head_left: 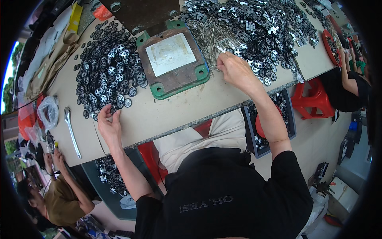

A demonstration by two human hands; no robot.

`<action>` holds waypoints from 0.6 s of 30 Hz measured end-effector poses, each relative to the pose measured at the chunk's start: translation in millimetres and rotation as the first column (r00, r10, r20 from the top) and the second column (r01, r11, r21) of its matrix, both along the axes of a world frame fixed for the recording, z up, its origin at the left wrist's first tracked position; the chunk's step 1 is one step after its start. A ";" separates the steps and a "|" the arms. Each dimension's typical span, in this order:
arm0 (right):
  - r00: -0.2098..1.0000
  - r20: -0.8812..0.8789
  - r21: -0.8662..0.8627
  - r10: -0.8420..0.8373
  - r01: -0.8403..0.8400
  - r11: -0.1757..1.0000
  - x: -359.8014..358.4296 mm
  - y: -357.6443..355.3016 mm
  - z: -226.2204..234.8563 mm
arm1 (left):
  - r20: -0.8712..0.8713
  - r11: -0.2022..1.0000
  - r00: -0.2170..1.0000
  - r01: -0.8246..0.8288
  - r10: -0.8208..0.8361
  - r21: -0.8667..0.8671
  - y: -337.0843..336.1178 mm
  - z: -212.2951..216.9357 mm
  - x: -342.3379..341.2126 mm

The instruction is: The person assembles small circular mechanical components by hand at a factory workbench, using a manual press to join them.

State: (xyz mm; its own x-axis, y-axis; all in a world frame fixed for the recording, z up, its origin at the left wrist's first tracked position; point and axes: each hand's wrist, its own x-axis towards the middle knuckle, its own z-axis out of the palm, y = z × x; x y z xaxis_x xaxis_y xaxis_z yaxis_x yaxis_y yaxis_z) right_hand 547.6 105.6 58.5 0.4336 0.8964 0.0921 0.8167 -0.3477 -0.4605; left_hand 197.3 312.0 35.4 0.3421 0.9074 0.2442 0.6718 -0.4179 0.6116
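My left hand rests at the near edge of a heap of small black toy wheels with silvery spokes. Its fingers are curled toward the thumb, right beside a few loose wheels; what lies between the fingertips is too small to make out. My right hand is closed in a pinch at the near side of a pile of thin metal rods. Whatever its fingertips hold is hidden. Between the hands stands a green metal press base with a brown plate and a whitish sheet on top.
More wheels and a heap of small dark parts lie at the right. An adjustable wrench lies left. Bins of parts stand below the table edge, near a red stool. Other people sit at both sides.
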 end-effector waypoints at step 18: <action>0.214 -0.924 0.372 0.318 0.309 0.875 -90.6 -26.1 16.0 | 0.833 0.080 0.352 0.903 0.426 -0.422 -138.0 -3.4 113.7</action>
